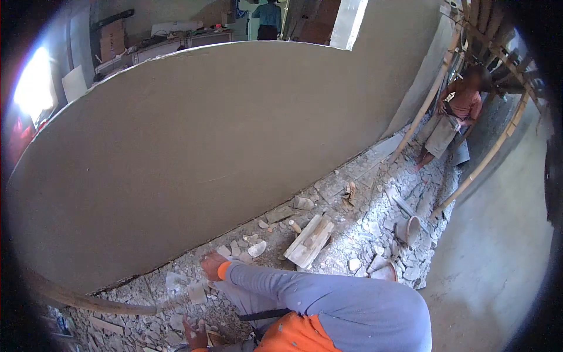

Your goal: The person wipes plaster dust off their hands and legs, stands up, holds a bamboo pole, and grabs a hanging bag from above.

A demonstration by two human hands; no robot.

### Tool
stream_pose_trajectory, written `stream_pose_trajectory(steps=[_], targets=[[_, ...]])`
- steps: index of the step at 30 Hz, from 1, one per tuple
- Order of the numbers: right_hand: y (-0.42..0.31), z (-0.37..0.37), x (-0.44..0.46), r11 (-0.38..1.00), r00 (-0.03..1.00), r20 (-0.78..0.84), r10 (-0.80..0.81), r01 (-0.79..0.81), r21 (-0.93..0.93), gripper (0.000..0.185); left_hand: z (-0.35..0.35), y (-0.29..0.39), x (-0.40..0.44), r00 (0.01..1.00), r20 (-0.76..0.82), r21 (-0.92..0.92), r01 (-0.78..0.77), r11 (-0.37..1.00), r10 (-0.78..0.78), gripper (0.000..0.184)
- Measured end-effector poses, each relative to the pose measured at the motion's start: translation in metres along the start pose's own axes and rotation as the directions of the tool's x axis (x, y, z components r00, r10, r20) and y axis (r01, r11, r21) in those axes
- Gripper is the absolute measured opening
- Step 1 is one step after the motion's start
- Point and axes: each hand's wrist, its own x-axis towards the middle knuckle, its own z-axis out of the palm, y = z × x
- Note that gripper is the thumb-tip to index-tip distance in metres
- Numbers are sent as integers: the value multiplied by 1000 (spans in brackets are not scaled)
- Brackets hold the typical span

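My right hand (213, 266), below an orange cuff, is beside the foot of the smooth plastered wall (211, 135). Its fingers look curled in, and whatever they may hold is hidden. Lower in the view, my left hand (195, 334) is over the rubble with its fingers apart and nothing visible in them. A pale flat fragment (197, 293) lies between the two hands. To the right of my right hand are a whitish stone (257, 249) and a wooden block (309, 240).
A person (460, 108) in a reddish top stands at the upper right between bamboo poles (431, 100). Broken rubble covers the floor, with a tipped bucket (407, 230) on it. A curved pole (99, 303) crosses the lower left. Another person (268, 20) is beyond the wall.
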Motion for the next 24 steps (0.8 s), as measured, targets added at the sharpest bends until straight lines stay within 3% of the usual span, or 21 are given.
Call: stream_pose_trajectory(steps=[3, 6, 9, 12, 14, 16, 18, 21, 24], targets=[[-6, -18, -10, 999, 1000, 27, 9, -8, -42, 35, -2, -53, 12, 996, 69, -54, 64, 996, -61, 59], [-8, -19, -13, 998, 1000, -18, 2, -3, -65, 36, -5, -61, 11, 998, 61, 115, 27, 993, -34, 58], [-6, -13, -8, 998, 1000, -6, -5, 4, -66, 39, -6, -53, 9, 998, 61, 109, 10, 994, -17, 58], [-5, -15, -7, 998, 999, 51, -10, 13, -68, 39, -6, -63, 10, 998, 50, 45, -49, 998, 46, 58], [-3, -12, -5, 999, 999, 51, -3, 6, -49, 38, 5, -8, 1, 975, -80, 182, -189, 965, 206, 59], [0, 3, 1, 1000, 1000, 15, 16, -16, -9, 37, 2, 12, -1, 993, -57, 218, -90, 972, 105, 60], [2, 6, 2, 1000, 1000, 16, 1, 0, -10, 37, -11, -1, 8, 958, 110, 187, 241, 952, -265, 61], [-1, 1, 4, 1000, 999, 46, 13, -12, -13, 37, -7, -39, 15, 994, 60, 218, -105, 970, 94, 63], [0, 1, 2, 999, 1000, 21, 4, -3, -37, 36, 5, -16, 4, 976, -14, 368, -198, 909, 218, 63]])
